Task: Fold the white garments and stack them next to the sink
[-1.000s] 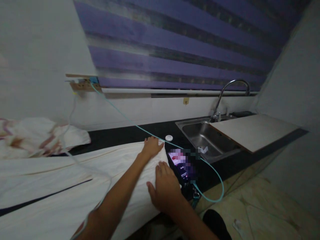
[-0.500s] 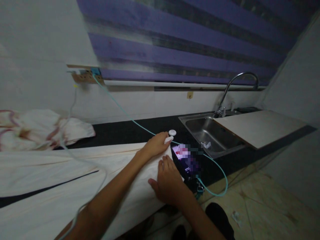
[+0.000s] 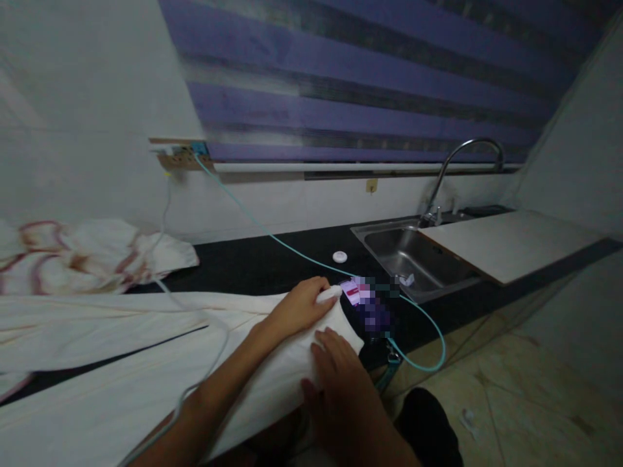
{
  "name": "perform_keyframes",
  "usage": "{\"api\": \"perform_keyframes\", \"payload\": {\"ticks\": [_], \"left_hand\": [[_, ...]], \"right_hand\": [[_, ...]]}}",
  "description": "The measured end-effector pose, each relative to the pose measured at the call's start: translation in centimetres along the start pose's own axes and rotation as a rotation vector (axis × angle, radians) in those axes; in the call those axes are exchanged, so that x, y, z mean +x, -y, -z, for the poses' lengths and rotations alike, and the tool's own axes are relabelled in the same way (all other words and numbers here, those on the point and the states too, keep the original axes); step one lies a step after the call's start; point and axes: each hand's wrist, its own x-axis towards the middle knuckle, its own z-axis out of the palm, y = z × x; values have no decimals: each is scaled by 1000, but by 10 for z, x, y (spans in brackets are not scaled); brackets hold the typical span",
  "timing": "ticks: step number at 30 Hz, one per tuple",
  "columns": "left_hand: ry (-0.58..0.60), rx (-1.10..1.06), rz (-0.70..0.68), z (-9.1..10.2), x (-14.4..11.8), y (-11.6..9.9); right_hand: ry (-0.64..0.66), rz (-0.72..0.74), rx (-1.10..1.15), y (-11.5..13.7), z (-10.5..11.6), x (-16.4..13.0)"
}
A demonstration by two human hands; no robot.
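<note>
**Both hands on the cream cloth at the table's front edge**

Your left hand (image 3: 304,305) is curling over the right end of the cream cloth (image 3: 146,363), fingers closed and pinching a rolled bit of its hem at the far corner; your right hand (image 3: 341,379) is lying flat on the same end nearer to you, fingers spread wide, palm pressing down, gripping nothing; the two hands are sitting close together, just apart. The cloth is stretching leftward across the dark table (image 3: 272,263) in long folds, its near edge hanging over the front; a dark stripe is showing between two folds on the left.

Just beside the cloth's end a phone (image 3: 367,301) is lying on the table, screen lit and blurred; a teal cable (image 3: 272,237) is running from a wall socket (image 3: 182,155) down across the table to the phone, looping off the front edge; a thin white cable (image 3: 168,214) is dropping from the same socket and trailing over the cloth toward your left arm.

A small white round object (image 3: 339,257) is sitting on the table beyond the phone, well apart from your hands; a patterned cloth (image 3: 82,256) is lying bunched at the far left against the wall; a steel sink (image 3: 413,253) with a curved tap (image 3: 467,159) is set into the table to the right, a pale board (image 3: 506,243) partly covering it.
</note>
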Motion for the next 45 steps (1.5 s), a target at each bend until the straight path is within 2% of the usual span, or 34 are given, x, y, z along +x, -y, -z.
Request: {"api": "perform_keyframes", "payload": {"ticks": [2, 4, 6, 9, 15, 18, 23, 26, 29, 32, 36, 40, 45], "left_hand": [[-1, 6, 12, -8, -6, -5], [19, 1, 65, -16, -14, -15], [71, -14, 133, -24, -23, -26], [141, 1, 171, -34, -36, -39], [118, 151, 168, -43, -56, -39], [85, 52, 168, -46, -59, -36], [45, -114, 178, -46, -55, -36], [90, -65, 161, -45, -55, -39], [181, 53, 102, -45, -63, -40], [210, 197, 24, -45, -77, -37], [181, 358, 19, -51, -94, -34], [160, 427, 62, -64, -101, -32], [6, 459, 31, -82, -104, -21]], "right_hand": [[-21, -66, -29, 0, -9, -17], [32, -76, -45, -3, -16, -23], [80, -85, -46, -5, -17, -21], [63, -119, -33, -5, -16, -16], [16, -36, 17, -9, -20, -15], [-89, 0, 83, -12, -19, -20], [-365, 8, 247, -10, -2, -34], [-492, 10, 266, -10, 1, -39], [-561, -31, 268, -11, -4, -41], [-619, -100, 268, -11, -3, -40], [-499, -145, 242, -10, 17, -26], [-337, -244, 70, -18, 35, 7], [-169, -281, -61, -38, 36, 51]]}}
